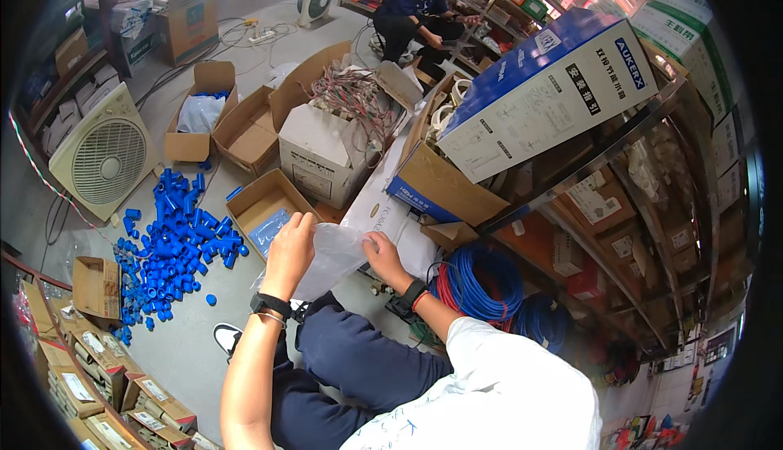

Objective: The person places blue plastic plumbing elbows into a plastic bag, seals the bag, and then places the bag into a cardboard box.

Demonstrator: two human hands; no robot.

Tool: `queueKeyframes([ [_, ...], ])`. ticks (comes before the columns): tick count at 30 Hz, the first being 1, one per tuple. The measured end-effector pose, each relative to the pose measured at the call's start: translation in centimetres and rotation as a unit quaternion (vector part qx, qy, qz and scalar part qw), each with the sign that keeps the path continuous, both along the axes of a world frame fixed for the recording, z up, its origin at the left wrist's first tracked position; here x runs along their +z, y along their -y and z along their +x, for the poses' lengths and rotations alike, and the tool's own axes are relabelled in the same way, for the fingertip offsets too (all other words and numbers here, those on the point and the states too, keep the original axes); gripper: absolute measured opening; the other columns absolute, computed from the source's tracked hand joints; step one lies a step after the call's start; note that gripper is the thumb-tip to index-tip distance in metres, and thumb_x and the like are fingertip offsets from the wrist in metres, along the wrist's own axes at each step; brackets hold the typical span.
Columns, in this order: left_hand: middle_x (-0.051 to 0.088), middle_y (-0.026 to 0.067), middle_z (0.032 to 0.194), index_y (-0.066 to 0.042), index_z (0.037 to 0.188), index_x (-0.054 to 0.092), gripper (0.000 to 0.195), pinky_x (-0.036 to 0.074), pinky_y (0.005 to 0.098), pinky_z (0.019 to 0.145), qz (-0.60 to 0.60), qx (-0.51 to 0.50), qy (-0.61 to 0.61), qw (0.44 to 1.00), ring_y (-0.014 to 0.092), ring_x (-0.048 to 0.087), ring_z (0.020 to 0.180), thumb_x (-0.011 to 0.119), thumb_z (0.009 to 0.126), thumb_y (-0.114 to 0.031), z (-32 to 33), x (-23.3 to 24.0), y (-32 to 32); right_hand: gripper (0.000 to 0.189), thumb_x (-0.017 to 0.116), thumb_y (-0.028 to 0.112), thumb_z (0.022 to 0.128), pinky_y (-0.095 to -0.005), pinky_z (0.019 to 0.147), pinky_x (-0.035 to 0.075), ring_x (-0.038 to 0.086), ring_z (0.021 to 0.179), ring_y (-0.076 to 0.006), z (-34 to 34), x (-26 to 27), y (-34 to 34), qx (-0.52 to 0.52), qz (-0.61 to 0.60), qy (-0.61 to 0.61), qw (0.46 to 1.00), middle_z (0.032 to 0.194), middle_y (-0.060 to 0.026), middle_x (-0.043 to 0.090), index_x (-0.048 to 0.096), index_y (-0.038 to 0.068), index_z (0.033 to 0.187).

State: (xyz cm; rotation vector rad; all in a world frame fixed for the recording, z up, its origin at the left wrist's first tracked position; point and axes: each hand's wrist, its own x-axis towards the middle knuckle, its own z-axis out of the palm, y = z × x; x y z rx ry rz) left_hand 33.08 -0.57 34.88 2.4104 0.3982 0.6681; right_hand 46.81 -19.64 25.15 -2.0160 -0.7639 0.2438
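Between my two hands a clear plastic bag (337, 254) is stretched above my knees. My left hand (295, 248) pinches one side of it near the top. The opposite upper corner is gripped by my right hand (385, 255). Just beyond my left hand stands an open cardboard box (260, 196) with a blue sheet-like packet (269, 229) inside, partly hidden by my hand. On the floor to the left lies a heap of blue plastic pipe fittings (174, 242), some of them loose at its edges.
A box fan (107, 159) leans behind the heap. Several open cartons stand ahead, one holding tangled wires (348, 98). Metal shelving (587, 174) with boxes rises at right, above coils of blue cable (486, 282). Another person (416, 12) crouches at the far shelves.
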Motion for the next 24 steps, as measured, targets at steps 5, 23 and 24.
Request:
queueKeyframes([
  [5, 0.055, 0.0152, 0.089, -0.005, 0.094, 0.050, 0.007, 0.049, 0.0466, 0.068, 0.000, -0.013, -0.002, 1.000, 0.038, 0.059, 0.082, 0.054, 0.089, -0.007, 0.1, 0.1, 0.5, 0.023, 0.058, 0.016, 0.085, -0.0366, 0.081, 0.048, 0.061, 0.089, -0.0309, 0.4, -0.5, 0.0, -0.022, -0.017, 0.086, 0.996, 0.097, -0.0166, 0.061, 0.061, 0.000, 0.101],
  [23, 0.057, 0.0119, 0.086, -0.006, 0.091, 0.051, 0.017, 0.053, 0.0438, 0.066, 0.066, -0.024, -0.082, 0.994, 0.033, 0.064, 0.081, 0.054, 0.078, 0.004, -0.5, -2.4, -0.3, 0.018, 0.051, 0.017, 0.089, -0.0460, 0.075, 0.049, 0.060, 0.089, -0.0404, -0.5, -2.8, 1.6, -0.026, -0.161, 0.090, 0.982, 0.096, -0.0184, 0.063, 0.058, 0.006, 0.101],
  [24, 0.057, 0.0117, 0.086, -0.006, 0.091, 0.051, 0.017, 0.053, 0.0438, 0.066, 0.067, -0.023, -0.085, 0.994, 0.033, 0.064, 0.081, 0.054, 0.078, 0.004, -0.5, -2.4, -0.2, 0.018, 0.051, 0.017, 0.089, -0.0461, 0.074, 0.049, 0.060, 0.088, -0.0402, -0.4, -2.9, 1.7, -0.023, -0.173, 0.092, 0.980, 0.096, -0.0181, 0.062, 0.058, 0.005, 0.101],
])
